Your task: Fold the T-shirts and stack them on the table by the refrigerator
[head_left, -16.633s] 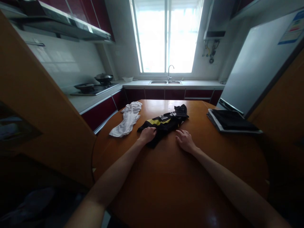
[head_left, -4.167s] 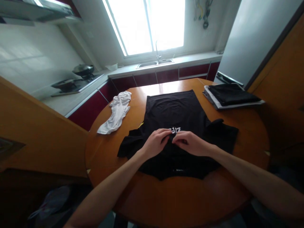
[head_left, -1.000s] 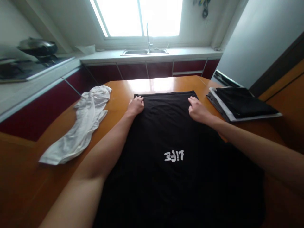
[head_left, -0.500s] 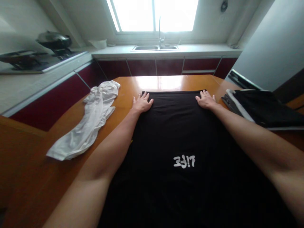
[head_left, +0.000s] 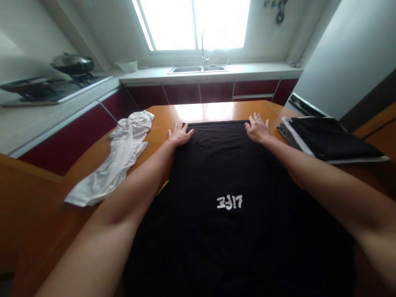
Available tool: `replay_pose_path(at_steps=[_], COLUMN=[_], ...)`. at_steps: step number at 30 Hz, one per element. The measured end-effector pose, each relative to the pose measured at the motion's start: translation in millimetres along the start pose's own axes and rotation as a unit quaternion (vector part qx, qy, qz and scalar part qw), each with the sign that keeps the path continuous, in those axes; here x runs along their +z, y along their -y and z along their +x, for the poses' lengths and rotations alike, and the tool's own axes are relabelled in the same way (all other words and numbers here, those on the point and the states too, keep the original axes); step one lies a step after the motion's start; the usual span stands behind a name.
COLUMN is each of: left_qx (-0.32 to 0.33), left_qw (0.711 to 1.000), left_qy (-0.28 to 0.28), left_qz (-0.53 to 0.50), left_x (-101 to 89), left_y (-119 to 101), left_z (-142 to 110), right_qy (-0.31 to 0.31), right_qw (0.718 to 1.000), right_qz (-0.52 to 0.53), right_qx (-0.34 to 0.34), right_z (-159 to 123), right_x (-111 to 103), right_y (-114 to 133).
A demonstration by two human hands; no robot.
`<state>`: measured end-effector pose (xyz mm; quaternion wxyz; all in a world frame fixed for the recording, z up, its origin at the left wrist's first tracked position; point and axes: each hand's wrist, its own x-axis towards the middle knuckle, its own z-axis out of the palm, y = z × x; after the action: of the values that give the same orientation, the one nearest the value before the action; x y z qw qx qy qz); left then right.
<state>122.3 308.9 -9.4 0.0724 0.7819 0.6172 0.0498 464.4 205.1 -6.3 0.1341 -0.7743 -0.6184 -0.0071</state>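
Note:
A black T-shirt lies spread over the wooden table, its far hem running straight across. White letters reading "LIFE" show upside down on its front. At the hem's far left corner rests my left hand, fingers spread and palm down. My right hand is at the far right corner, fingers apart, partly on the cloth with fingertips past the hem. Neither hand grips anything. The near part of the shirt runs down out of view, and a small yellow patch shows beside my left forearm.
On the table's left lies a crumpled white garment. A stack of folded dark and grey clothes sits at the right. Beyond the wooden table are a counter with a sink, a stove with a pot, and a fridge.
My view has tilted up and shifted slightly right. The right hand's fingers have lifted a little and reach past the hem corner. The left hand stays at its corner.

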Motion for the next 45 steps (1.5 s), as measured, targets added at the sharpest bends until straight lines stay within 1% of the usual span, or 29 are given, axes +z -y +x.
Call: replay_pose_path(at_steps=[2,4,5,6,7,8,9,10,12,14,16,19,24,27,29,31,34,36,39,40,41,42,45], left_qx=[0.049,0.138,0.184,0.226,0.265,0.289,0.297,0.296,0.292,0.304,0.318,0.33,0.35,0.346,0.314,0.254,0.155,0.108,0.085,0.084,0.085,0.087,0.101], left_qw=[0.998,0.989,0.981,0.973,0.964,0.957,0.955,0.955,0.956,0.952,0.947,0.942,0.935,0.937,0.949,0.967,0.987,0.993,0.996,0.995,0.995,0.995,0.993], left_qy=[-0.037,-0.056,-0.052,-0.036,-0.015,0.009,0.027,0.028,0.022,0.019,0.036,0.056,0.065,0.043,0.009,-0.027,-0.047,-0.045,0.005,0.026,0.034,0.024,-0.059], left_qz=[0.004,0.01,0.01,0.011,0.01,0.008,0.008,0.008,0.005,0.005,0.005,-0.006,-0.006,-0.015,-0.022,-0.019,-0.003,0.004,0.026,0.037,0.046,0.05,0.03], left_x=[-6.3,-6.5,-3.4,1.6,8.0,14.9,21.4,26.6,31.6,30.1,25.9,22.5,23.4,16.8,9.5,2.5,-4.6,-7.6,-11.9,-13.3,-14.4,-15.0,-11.7], left_y=[-14.0,-35.4,-47.2,-58.5,-68.7,-77.0,-83.3,-87.5,-91.3,-92.2,-93.4,-97.4,-99.3,-93.3,-85.7,-74.8,-53.0,-37.6,-20.7,-18.2,-17.4,-18.2,-27.6], left_z=[-16.8,-46.7,-64.9,-83.8,-102.0,-118.4,-132.2,-143.0,-156.7,-164.9,-174.1,-198.6,-257.6,-281.7,-283.5,-271.5,-233.7,-205.3,-173.1,-165.7,-159.4,-153.6,-135.7], right_qy=[0.018,0.046,0.057,0.068,0.081,0.096,0.11,0.117,0.118,0.113,0.12,0.134,0.111,0.104,0.091,0.083,0.098,0.111,0.12,0.124,0.128,0.13,0.124], right_qw=[0.999,0.995,0.992,0.99,0.988,0.986,0.985,0.984,0.985,0.986,0.985,0.984,0.985,0.985,0.986,0.986,0.985,0.983,0.982,0.981,0.981,0.98,0.98], right_qz=[0.01,0.009,0.008,0.009,0.01,0.011,0.012,0.014,0.023,0.039,0.056,0.064,0.036,0.031,0.036,0.042,0.047,0.053,0.065,0.067,0.07,0.072,0.071], right_qx=[-0.033,-0.092,-0.111,-0.124,-0.134,-0.139,-0.135,-0.132,-0.122,-0.113,-0.108,-0.103,-0.125,-0.136,-0.134,-0.135,-0.136,-0.134,-0.131,-0.13,-0.13,-0.131,-0.137], right_z=[-28.9,-66.7,-87.5,-108.6,-129.1,-148.5,-166.2,-182.0,-208.1,-228.7,-246.2,-269.3,-297.4,-305.5,-307.1,-306.8,-306.3,-307.1,-308.9,-309.2,-309.2,-309.0,-307.5], right_x=[-9.9,-17.2,-19.7,-21.6,-23.1,-24.6,-26.4,-28.8,-35.7,-44.5,-52.9,-61.4,-66.9,-66.2,-62.9,-58.2,-51.6,-48.9,-46.1,-45.0,-43.7,-42.3,-37.6], right_y=[21.6,43.1,52.4,60.2,66.3,71.0,74.4,76.8,80.4,83.6,86.9,91.1,93.3,92.2,91.3,91.0,91.4,91.7,91.6,91.5,91.3,91.3,91.3])
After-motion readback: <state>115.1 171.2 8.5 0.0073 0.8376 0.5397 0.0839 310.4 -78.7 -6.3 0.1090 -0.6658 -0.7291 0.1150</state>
